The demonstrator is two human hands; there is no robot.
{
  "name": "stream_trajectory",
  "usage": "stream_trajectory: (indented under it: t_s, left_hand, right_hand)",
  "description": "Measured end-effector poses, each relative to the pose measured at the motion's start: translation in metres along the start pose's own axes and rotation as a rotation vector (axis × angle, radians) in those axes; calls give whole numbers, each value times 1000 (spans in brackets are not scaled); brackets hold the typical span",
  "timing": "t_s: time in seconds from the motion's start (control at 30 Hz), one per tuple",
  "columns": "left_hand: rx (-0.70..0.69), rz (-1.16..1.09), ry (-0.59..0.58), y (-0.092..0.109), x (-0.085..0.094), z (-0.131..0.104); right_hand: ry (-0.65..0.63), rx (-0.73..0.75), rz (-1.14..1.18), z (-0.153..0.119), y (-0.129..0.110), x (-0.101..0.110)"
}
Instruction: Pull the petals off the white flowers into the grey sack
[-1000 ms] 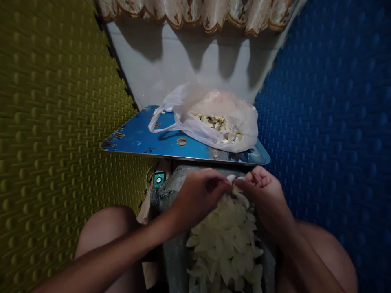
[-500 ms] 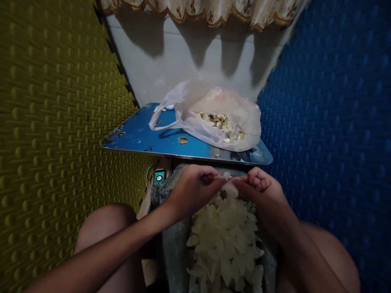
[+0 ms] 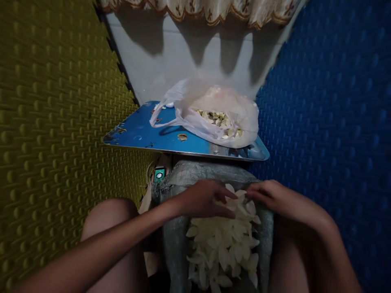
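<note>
A heap of pale, petal-shaped pieces strung or bunched into white artificial flowers [image 3: 226, 244] lies on the grey sack-like covering between my knees. Above its upper left part, my left hand [image 3: 206, 199] is open, thumb and index finger spread, with nothing visible in it. From the right, my right hand [image 3: 269, 193] reaches to the heap's upper edge. Its fingers are stretched out, their tips at a white petal; whether they touch it I cannot tell. Further off, a translucent white plastic bag [image 3: 210, 132] holds more loose pale petals [image 3: 221, 120].
The bag rests on a blue printed tabletop [image 3: 137, 130]. A brown oval piece [image 3: 182, 137] lies near its front edge. A small device with a lit green screen [image 3: 159, 175] sits below left. Textured mats, yellow [image 3: 61, 122] and blue [image 3: 330, 114], wall both sides.
Both hands have come apart from their pinch together near the table edge and lowered. The white piece between them now seems to lie at the top of the heap.
</note>
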State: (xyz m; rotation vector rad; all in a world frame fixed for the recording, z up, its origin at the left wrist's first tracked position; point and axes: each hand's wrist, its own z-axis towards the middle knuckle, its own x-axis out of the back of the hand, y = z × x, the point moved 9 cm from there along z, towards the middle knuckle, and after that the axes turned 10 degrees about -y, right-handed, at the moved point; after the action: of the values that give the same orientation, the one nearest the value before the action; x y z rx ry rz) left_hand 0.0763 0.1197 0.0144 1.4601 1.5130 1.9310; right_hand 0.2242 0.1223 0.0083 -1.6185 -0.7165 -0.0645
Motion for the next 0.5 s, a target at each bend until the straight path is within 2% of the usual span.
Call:
stream_trajectory:
  t_s: [0.1,0.2,0.27,0.33,0.4,0.47,0.5]
  left_hand:
    - [-38,6,-36,4,6,1]
    - [-138,7,-128,16,16,2]
    - [-146,95,-162,15,26,8]
    - [-56,245,-13,4,54,17]
    - [66,405,267,-8,98,23]
    - [128,519,461,-14,135,30]
    - [153,573,532,-16,151,34]
  right_hand:
    - [-123,-50,-232,2,7,-3]
    - [-105,-65,-320,0,10,6]
    - [-64,-41,-379,1,8,11]
    - [4,-3,-410,4,5,14]
    - [79,55,-442,9,-1,12]
    - [120,141,-496,13,-12,2]
    - [97,181,-520,15,-17,-7]
